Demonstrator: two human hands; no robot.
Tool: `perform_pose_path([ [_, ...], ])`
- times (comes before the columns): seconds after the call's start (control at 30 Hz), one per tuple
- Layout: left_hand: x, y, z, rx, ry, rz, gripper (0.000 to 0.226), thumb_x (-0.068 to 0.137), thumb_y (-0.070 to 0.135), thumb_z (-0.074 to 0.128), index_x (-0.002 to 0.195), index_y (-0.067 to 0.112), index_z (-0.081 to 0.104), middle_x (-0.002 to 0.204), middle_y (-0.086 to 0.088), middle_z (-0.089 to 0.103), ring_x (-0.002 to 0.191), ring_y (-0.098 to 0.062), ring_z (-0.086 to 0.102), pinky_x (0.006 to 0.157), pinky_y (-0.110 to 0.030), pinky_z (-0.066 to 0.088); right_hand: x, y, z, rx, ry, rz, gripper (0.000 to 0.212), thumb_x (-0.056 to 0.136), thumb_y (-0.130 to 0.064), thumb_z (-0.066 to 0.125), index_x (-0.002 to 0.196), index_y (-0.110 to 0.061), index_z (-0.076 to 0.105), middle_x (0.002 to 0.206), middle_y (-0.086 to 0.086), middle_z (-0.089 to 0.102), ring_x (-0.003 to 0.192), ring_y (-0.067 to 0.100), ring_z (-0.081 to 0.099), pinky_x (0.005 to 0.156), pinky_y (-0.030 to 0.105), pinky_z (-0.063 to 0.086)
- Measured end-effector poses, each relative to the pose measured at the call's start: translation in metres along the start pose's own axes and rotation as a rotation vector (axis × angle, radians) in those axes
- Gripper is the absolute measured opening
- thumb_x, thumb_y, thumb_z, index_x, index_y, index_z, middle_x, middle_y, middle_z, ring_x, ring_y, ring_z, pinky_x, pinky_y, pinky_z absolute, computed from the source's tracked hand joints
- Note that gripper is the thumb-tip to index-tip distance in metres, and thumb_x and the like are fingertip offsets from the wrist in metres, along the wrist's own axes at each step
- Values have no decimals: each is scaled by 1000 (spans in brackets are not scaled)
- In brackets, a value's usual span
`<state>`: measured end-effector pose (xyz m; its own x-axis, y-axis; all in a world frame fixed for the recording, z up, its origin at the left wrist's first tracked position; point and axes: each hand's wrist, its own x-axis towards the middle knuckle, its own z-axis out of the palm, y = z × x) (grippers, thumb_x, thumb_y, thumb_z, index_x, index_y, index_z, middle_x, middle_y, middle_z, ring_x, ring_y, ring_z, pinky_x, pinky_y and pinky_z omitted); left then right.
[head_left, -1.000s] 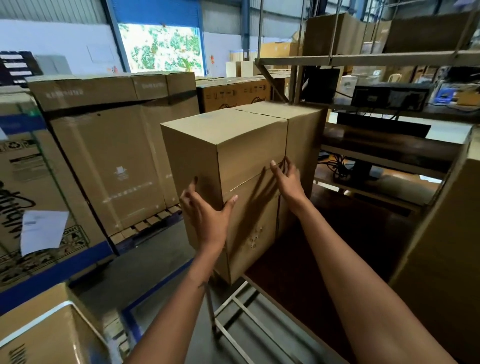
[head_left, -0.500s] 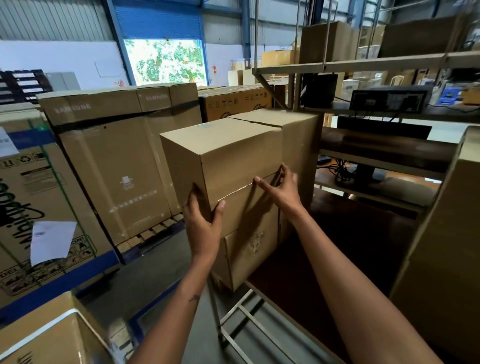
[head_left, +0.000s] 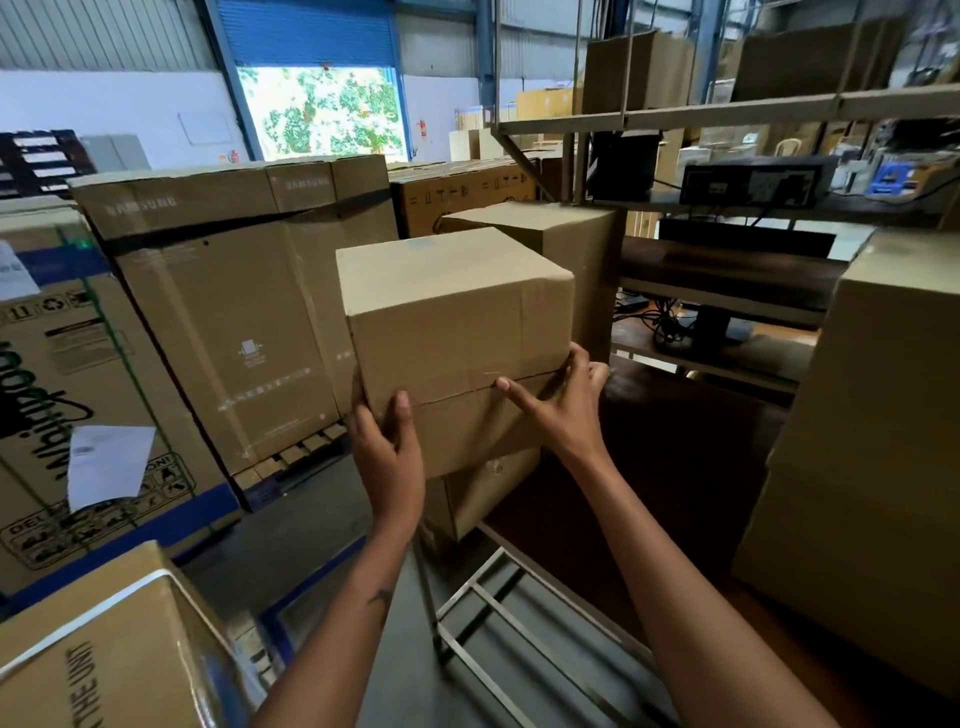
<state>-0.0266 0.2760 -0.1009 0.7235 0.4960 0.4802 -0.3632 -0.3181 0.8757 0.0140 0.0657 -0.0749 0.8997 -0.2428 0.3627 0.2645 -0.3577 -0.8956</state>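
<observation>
A plain brown top box (head_left: 457, 306) sits on a stack of similar cardboard boxes at the edge of a dark wooden table (head_left: 675, 457). My left hand (head_left: 389, 452) grips its lower left corner, thumb on the front face and fingers round the side. My right hand (head_left: 561, 410) holds the lower right corner, with one finger along the seam above the lower box (head_left: 478, 431) and the others curled round the edge. A smaller box (head_left: 483, 488) is at the bottom of the stack.
A taller box (head_left: 571, 239) stands right behind the stack. Big appliance cartons (head_left: 218, 312) line the left, and a strapped carton (head_left: 104, 649) is near left. A large box (head_left: 872, 415) blocks the right. A metal frame (head_left: 519, 623) lies below. Shelving (head_left: 727, 109) holds electronics.
Both hands have come from the lower box's face to the bottom corners of the top box. The top box now sits lower and closer in view.
</observation>
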Motion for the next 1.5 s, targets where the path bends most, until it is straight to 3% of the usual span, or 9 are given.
perform_pose_path([
  [0.2,-48,10,-13,-44,-17,4,87,97,88,39,133,11,56,119,-14,63,83,-4,62,64,-16,55,-64,-2,-43,47,74,-46,95,71,-76,86,148,-44,40,143,-8,42,135,16,50,114,61,47],
  [0.33,-87,19,-22,-91,9,20,38,100,84,42,124,57,54,117,-9,67,99,-20,68,82,-35,60,-105,-3,-75,87,109,-66,76,85,-75,78,143,-36,47,141,-7,57,128,10,61,105,47,58],
  [0.6,-157,22,-29,-185,-97,-121,74,105,81,27,123,15,54,105,-21,59,94,-36,58,86,-45,52,-208,0,-150,130,195,95,61,96,-91,33,112,-36,53,119,1,62,112,24,64,96,55,56],
  [0.73,-209,52,-35,-346,-274,-228,73,118,49,26,161,-10,32,162,-22,43,142,-27,47,104,-12,38,-272,14,-194,137,248,294,78,90,-97,34,125,-32,59,127,16,65,116,40,65,98,67,56],
  [0.8,-233,63,-35,-496,-323,-361,106,99,81,35,170,4,18,168,1,26,144,-1,35,106,4,25,-312,-7,-211,106,357,257,79,91,-96,29,121,-27,56,125,22,63,115,44,63,96,66,57],
  [0.97,-289,66,-21,-679,-440,-468,94,105,69,30,170,5,13,177,-5,18,166,-24,19,110,-5,37,-383,7,-259,297,489,347,88,84,-100,42,142,-36,62,145,9,65,135,33,62,114,63,49],
  [1.13,-331,48,4,-678,-746,-489,137,69,108,47,174,28,14,180,4,19,165,-16,23,136,-45,18,-428,11,-310,317,549,336,74,83,-91,57,129,-33,61,135,19,63,127,47,61,99,69,56],
  [1.33,-362,56,14,-524,-1002,-369,78,90,77,65,142,20,54,140,-2,63,134,-22,57,112,-35,45,-460,33,-356,229,477,281,87,77,-68,66,153,-31,47,149,3,61,135,23,64,106,52,56],
  [1.5,-393,22,13,-339,-1062,-312,76,84,53,59,155,28,48,152,8,63,144,-14,56,113,-33,48,-485,71,-381,103,415,291,85,79,-60,65,156,-30,45,149,-14,61,139,14,59,107,41,56],
])
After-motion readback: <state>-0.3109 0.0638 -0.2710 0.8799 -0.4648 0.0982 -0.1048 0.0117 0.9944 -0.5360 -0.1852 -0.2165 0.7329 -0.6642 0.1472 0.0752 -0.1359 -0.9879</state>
